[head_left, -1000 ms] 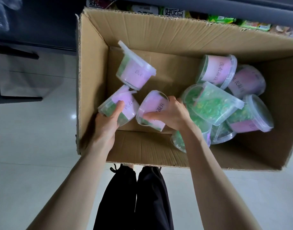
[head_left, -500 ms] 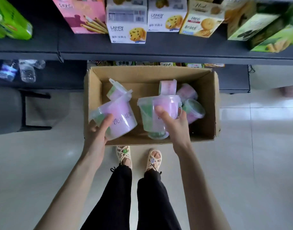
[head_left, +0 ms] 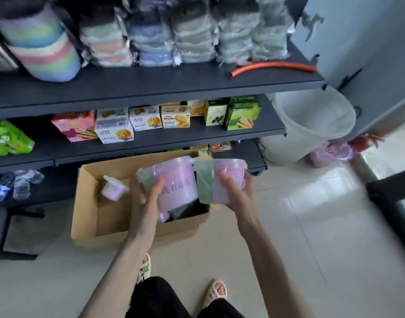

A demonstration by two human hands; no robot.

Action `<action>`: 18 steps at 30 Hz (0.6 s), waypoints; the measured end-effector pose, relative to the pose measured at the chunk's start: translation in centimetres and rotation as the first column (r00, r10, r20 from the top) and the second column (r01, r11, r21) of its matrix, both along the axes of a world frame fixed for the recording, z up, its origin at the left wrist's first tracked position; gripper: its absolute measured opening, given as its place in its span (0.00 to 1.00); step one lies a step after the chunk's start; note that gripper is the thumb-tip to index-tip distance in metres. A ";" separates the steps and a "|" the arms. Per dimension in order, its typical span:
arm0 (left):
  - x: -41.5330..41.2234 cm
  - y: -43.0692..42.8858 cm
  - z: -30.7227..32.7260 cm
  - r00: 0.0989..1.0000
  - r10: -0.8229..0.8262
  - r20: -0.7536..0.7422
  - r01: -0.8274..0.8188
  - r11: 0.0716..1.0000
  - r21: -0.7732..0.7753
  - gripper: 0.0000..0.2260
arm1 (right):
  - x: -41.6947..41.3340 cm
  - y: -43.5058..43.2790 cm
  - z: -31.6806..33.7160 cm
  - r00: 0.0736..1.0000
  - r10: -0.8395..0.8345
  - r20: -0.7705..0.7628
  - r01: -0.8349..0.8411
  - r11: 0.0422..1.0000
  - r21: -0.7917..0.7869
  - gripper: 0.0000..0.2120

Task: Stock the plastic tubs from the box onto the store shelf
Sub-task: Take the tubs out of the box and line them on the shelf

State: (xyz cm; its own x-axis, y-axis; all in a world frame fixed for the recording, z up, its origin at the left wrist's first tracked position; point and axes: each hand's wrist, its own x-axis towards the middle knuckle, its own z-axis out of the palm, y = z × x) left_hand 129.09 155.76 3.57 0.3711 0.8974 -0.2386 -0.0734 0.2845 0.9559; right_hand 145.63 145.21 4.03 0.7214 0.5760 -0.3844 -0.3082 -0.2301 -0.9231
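The left hand [head_left: 146, 198] grips a pink-labelled plastic tub [head_left: 177, 183] and the right hand [head_left: 237, 193] grips a second tub [head_left: 222, 177], the two just beside each other above the right end of the cardboard box [head_left: 100, 216]. A third tub [head_left: 114, 185] lies tilted in the box's far left corner. The upper shelf [head_left: 151, 88] shows a bare strip along its front edge, with an orange hose [head_left: 272, 66] near its right end. Right of the box lies open tile floor [head_left: 311, 226]

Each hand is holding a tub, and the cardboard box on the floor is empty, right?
Not quite. The left hand holds the left tub and the right hand holds the right tub, but the box on the floor is not empty: the head view shows a small tub lying at its left end.
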 end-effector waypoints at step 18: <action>29.7 7.4 19.2 0.977 -0.017 0.212 -0.093 0.860 0.501 0.44 | 29.2 4.2 19.6 0.917 -0.144 0.372 -0.018 0.917 0.399 0.42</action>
